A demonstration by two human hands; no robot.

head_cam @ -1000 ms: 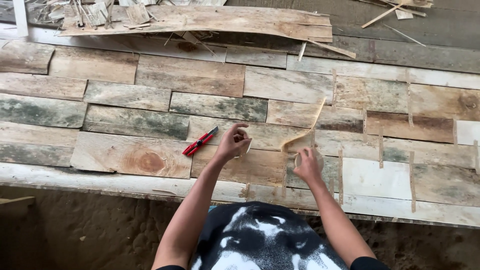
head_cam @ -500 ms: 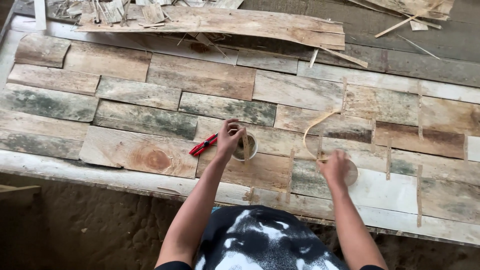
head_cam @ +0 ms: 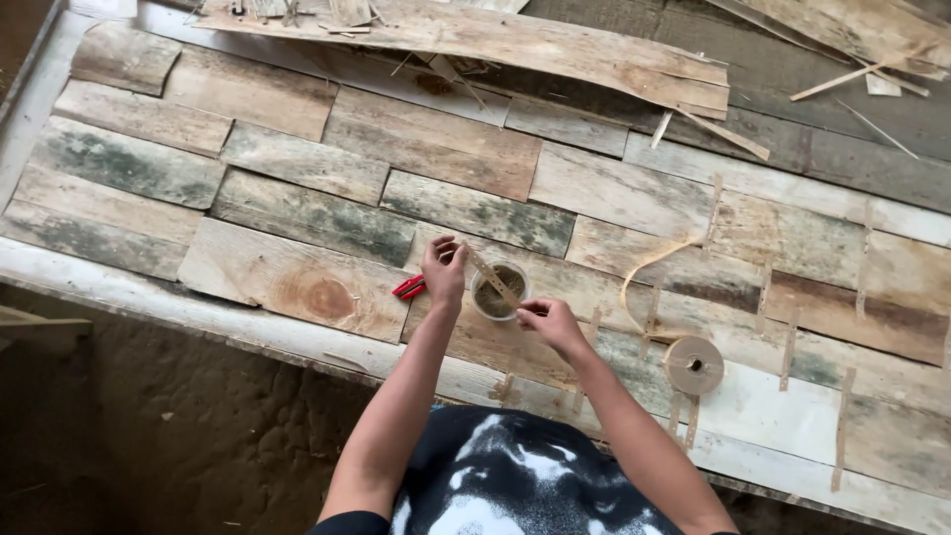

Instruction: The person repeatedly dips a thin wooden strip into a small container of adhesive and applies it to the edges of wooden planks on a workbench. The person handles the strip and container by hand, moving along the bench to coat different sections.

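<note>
My left hand (head_cam: 443,270) and my right hand (head_cam: 548,321) each pinch one end of a short strip of brown paper tape (head_cam: 492,280), stretched over a small round cup of murky liquid (head_cam: 496,291). The cup stands on a layout of weathered wood veneer pieces (head_cam: 436,149) laid like bricks on a table. A red-handled cutter (head_cam: 407,287) lies just left of my left hand. To the right of my right hand rests a roll of brown paper tape (head_cam: 693,365) with a loose curled tail (head_cam: 649,269).
Short tape strips (head_cam: 790,349) bridge the seams between veneer pieces on the right. Long veneer sheets (head_cam: 475,35) and splinters lie along the far side. The table's white near edge (head_cam: 129,297) borders a dirt floor (head_cam: 178,436) below.
My right hand left the tape roll and came left to the cup. Both hands now hold a tape strip over it. The view shifted slightly right.
</note>
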